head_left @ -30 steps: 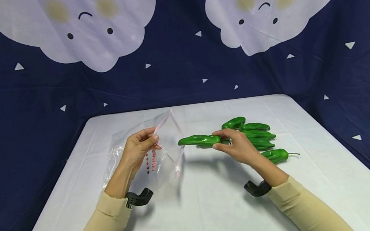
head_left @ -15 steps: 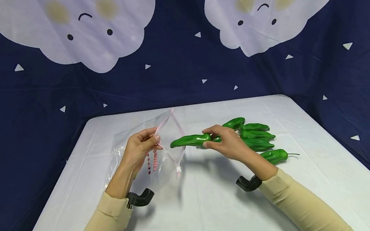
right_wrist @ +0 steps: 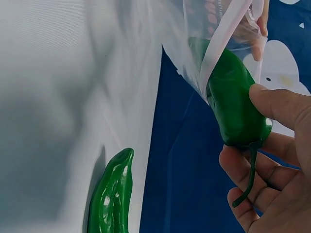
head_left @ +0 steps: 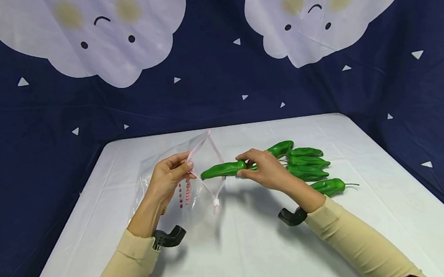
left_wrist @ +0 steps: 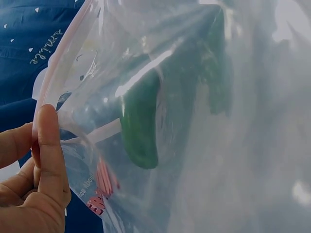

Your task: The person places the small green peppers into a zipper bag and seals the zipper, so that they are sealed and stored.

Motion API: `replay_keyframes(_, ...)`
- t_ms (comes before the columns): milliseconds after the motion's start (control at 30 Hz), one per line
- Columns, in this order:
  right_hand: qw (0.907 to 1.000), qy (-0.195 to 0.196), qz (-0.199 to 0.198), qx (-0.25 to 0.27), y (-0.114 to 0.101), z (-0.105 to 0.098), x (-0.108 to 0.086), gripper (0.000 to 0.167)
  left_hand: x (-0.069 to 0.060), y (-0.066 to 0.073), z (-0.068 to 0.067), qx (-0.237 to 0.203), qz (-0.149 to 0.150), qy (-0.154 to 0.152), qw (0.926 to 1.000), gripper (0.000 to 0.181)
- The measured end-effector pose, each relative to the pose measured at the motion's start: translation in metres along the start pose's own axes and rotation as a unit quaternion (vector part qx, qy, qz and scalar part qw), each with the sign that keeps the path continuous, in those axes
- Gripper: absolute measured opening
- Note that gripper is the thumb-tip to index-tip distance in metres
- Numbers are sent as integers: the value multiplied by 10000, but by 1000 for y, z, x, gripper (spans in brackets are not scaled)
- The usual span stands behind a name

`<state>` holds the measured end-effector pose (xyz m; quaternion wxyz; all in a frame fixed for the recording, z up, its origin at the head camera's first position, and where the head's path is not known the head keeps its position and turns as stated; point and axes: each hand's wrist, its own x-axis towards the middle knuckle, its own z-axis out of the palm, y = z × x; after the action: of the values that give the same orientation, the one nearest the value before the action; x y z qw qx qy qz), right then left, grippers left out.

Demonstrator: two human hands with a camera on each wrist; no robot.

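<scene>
My left hand [head_left: 170,178] pinches the pink-edged rim of a clear zip bag [head_left: 203,201], whose mouth gapes toward the right. Between the thumb and fingers of my right hand [head_left: 266,170] is a green pepper [head_left: 222,170], its tip inside the bag's mouth. The right wrist view shows this pepper [right_wrist: 238,107] gripped near its stem end, with the pink rim crossing over it. Through the plastic in the left wrist view, the pepper [left_wrist: 141,121] looks blurred; left fingers [left_wrist: 51,155] hold the rim.
Several green peppers [head_left: 309,161] lie on the white table [head_left: 255,250] to the right, partly behind my right hand. One with a long stem [head_left: 329,187] lies nearer, beside my right forearm. A dark blue cloud-print cloth hangs behind the table.
My right hand has moved left with the pepper, bringing its tip into the bag's mouth. The left hand keeps its hold, and the bag's rim has shifted slightly right.
</scene>
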<state>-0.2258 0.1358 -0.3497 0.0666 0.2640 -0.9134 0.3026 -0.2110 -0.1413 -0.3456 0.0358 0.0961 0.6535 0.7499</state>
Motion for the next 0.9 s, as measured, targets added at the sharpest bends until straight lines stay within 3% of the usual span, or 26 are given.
replay_keyframes(900,9965,65,-693,-464,-18,12,18,39,1,5,6,-39,-88,-23,10000,40)
